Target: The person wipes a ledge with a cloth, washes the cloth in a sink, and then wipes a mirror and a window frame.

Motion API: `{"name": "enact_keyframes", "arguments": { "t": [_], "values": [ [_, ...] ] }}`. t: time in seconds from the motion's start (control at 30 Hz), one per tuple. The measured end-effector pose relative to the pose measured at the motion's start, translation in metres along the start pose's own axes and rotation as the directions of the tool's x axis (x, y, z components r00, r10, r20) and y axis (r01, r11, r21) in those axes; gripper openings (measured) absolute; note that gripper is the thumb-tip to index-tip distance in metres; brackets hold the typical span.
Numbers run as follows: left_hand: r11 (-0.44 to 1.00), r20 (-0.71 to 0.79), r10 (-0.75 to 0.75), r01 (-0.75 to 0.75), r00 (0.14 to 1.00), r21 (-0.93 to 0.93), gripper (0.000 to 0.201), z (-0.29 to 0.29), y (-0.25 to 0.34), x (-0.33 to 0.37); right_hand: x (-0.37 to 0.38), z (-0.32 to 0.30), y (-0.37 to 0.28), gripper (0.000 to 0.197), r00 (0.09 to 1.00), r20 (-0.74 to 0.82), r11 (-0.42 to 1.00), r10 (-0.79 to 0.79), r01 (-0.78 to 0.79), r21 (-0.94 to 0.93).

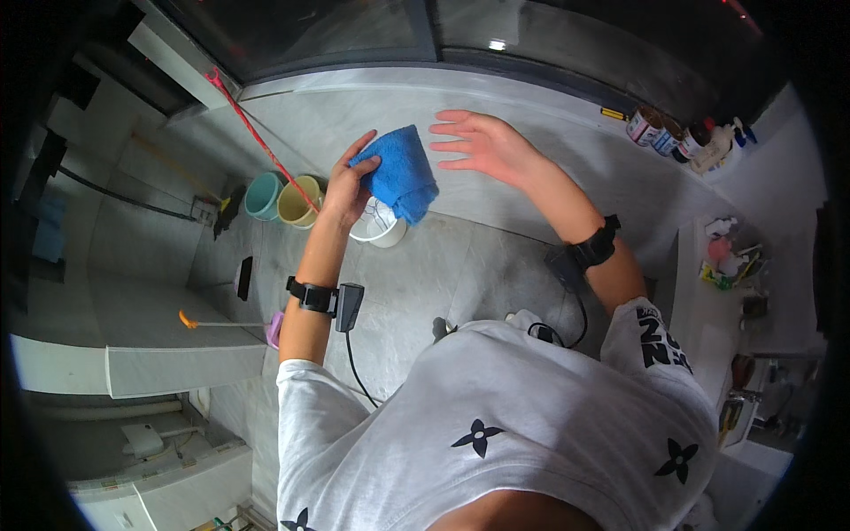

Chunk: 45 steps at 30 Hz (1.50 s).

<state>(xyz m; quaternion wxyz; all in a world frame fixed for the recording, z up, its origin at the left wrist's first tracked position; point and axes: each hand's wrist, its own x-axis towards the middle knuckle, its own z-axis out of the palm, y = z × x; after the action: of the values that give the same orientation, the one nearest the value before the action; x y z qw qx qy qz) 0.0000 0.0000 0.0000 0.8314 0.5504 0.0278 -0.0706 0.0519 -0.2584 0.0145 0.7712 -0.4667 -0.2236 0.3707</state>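
A folded blue cloth (403, 173) is pinched in my left hand (348, 181), with the thumb lying over its left edge. The cloth is held up in front of me, and its lower part hangs down over a white bucket (381, 232) on the floor. To the right of the cloth, my right hand (485, 146) is raised with its fingers spread. A narrow gap parts its fingertips from the cloth, and it holds nothing.
Green (263, 196) and yellow (298, 202) buckets stand left of the white one, beside a red pole (257, 137). Cans (645, 126) and bottles line the ledge at the far right. A counter (695, 310) with small items runs along the right. A window (522, 40) spans the far wall.
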Motion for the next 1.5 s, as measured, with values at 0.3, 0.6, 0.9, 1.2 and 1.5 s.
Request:
{"name": "enact_keyframes", "arguments": {
  "t": [0.3,0.6,0.9,1.2,1.5],
  "values": [
    [0.324,0.562,0.174,-0.586,0.809,0.743,0.07,0.063,-0.051,-0.005,0.002,0.002,0.065,0.056,0.932,-0.355,0.793,0.073,0.162,0.588],
    [0.504,0.639,-0.272,-0.459,0.72,0.732,0.027,0.06,-0.04,-0.018,-0.057,-0.051,0.09,0.055,0.65,-0.751,0.684,-0.116,0.601,0.415],
    [0.619,0.676,-0.45,-0.342,0.583,0.707,0.026,0.065,-0.102,0.076,-0.103,-0.13,0.131,0.054,0.627,-0.774,0.685,0.088,0.526,0.503],
    [0.583,0.623,-0.455,-0.315,0.637,0.749,0.028,0.093,-0.108,0.175,-0.11,-0.195,0.122,0.041,0.456,-0.881,0.613,0.124,0.663,0.43],
    [0.444,0.61,-0.222,-0.477,0.761,0.758,0.033,0.072,-0.044,0.283,-0.115,-0.284,0.121,0.047,-0.16,-0.986,0.535,-0.044,0.83,-0.158]
  ]
}}
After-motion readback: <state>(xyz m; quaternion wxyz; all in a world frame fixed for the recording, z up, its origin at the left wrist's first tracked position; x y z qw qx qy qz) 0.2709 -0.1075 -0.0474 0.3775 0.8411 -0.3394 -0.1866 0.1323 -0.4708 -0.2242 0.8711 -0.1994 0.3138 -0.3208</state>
